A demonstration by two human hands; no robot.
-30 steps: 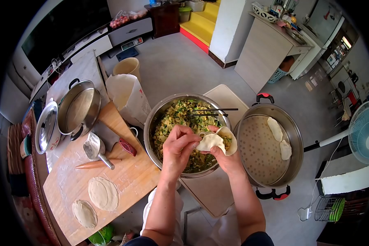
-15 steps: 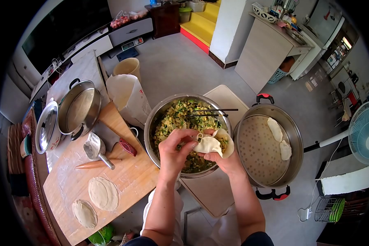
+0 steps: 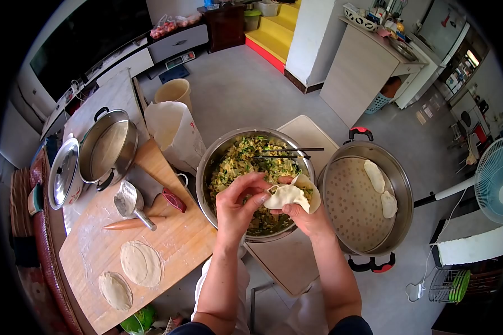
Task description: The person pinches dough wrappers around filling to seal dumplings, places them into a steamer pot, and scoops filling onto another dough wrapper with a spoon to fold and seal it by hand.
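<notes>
A white dumpling, partly folded, is held between my two hands above a steel bowl of chopped green and yellow filling. My left hand pinches its left end between thumb and fingers. Cupped round its right side, my right hand presses with the thumb on the front edge. Some filling shows at the dumpling's right, where the wrapper stands open. Dark chopsticks lie across the bowl's right rim. Two finished dumplings rest in the steamer pot on the right.
To the left, a wooden board bears dough wrappers, a rolling pin and a floury metal scoop. Behind it stand a steel pan and a white flour bag. A fan is at the far right.
The right thumb has shifted slightly along the dumpling's front edge, and the dumpling has turned a little. Both hands keep hold of it over the bowl.
</notes>
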